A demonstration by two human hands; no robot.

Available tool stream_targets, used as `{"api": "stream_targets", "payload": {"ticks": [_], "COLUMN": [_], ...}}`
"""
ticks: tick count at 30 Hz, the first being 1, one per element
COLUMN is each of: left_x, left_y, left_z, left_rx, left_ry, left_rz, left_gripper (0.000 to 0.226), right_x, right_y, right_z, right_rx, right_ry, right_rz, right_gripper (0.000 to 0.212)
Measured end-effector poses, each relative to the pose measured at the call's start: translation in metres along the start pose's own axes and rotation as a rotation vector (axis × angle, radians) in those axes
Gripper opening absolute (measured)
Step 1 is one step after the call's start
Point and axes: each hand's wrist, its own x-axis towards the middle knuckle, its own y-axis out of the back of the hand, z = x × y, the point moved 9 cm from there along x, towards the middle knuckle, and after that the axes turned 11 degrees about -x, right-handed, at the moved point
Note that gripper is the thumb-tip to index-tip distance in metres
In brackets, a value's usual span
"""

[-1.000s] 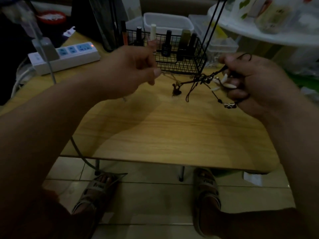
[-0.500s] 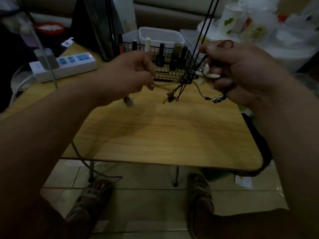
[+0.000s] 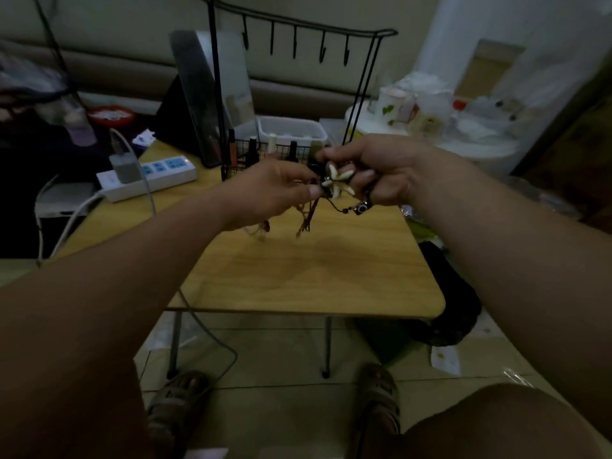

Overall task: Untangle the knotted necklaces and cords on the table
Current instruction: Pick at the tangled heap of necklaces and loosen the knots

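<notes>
The knotted cords [image 3: 335, 185] (shell beads [image 3: 344, 175] visible, knot layout unreadable in dim light) are held above the tabletop [image 3: 314, 270] near its far edge. The left hand [image 3: 271, 190] pinches the knot. The right hand [image 3: 381, 170] curls around the cords, hiding part. Loose ends [image 3: 306, 220] hang blurred.

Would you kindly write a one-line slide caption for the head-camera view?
Above the wooden table, the left hand and right hand pinch a tangle of shell necklace and cords, loose ends dangling.
</notes>
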Motion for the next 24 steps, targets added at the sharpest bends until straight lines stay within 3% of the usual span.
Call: {"api": "stream_targets", "payload": {"ticks": [6, 12, 16, 18, 24], "left_x": [0.0, 0.005, 0.004, 0.004, 0.008], "left_y": [0.009, 0.013, 0.003, -0.001, 0.001], "left_z": [-0.003, -0.025, -0.048, -0.057, -0.065], "left_rx": [0.051, 0.054, -0.099, -0.17, -0.23], "left_ry": [0.083, 0.158, 0.17, 0.157, 0.148], "left_rz": [-0.067, -0.073, -0.058, -0.026, 0.034], "left_gripper": [0.018, 0.018, 0.01, 0.007, 0.01], "right_x": [0.008, 0.012, 0.019, 0.02, 0.029], "right_y": [0.026, 0.028, 0.023, 0.021, 0.019], "right_z": [0.019, 0.047, 0.064, 0.068, 0.073], "right_rx": [-0.268, -0.476, -0.505, -0.457, 0.017], "right_ry": [-0.01, 0.037, 0.134, 0.217, 0.298], "right_rz": [0.027, -0.066, -0.056, -0.043, -0.027], "right_gripper": [0.012, 0.025, 0.013, 0.007, 0.026]}}
